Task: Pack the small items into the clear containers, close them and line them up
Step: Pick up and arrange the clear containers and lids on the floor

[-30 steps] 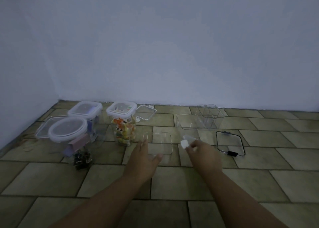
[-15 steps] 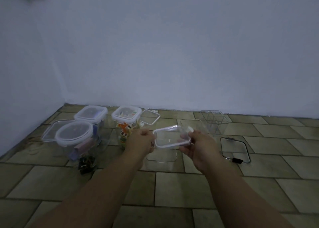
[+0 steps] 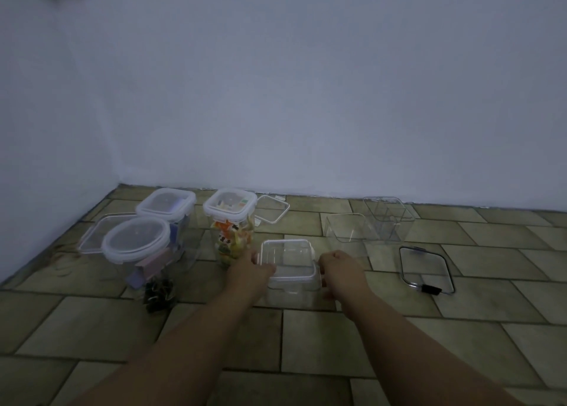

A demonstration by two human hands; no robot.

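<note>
A clear square lid (image 3: 288,259) sits on top of an empty clear container (image 3: 291,292) on the tiled floor. My left hand (image 3: 250,270) grips the lid's left edge and my right hand (image 3: 339,267) grips its right edge, fingers curled over the rim. To the left stand three closed containers: a tall one with colourful small items (image 3: 231,230), a round-lidded one (image 3: 136,244) with pastel pieces, and a square-lidded one (image 3: 167,204) behind it. A heap of black binder clips (image 3: 159,292) lies on the floor in front of them.
Two empty open clear containers (image 3: 349,230) (image 3: 388,218) stand at the back right. A black-rimmed lid (image 3: 425,267) lies flat to the right. Two loose clear lids (image 3: 271,209) (image 3: 93,233) rest by the closed jars. The wall runs close behind everything.
Both hands picked the clear lid up off the floor, held it in the air, then lowered it onto the empty container in front of me.
</note>
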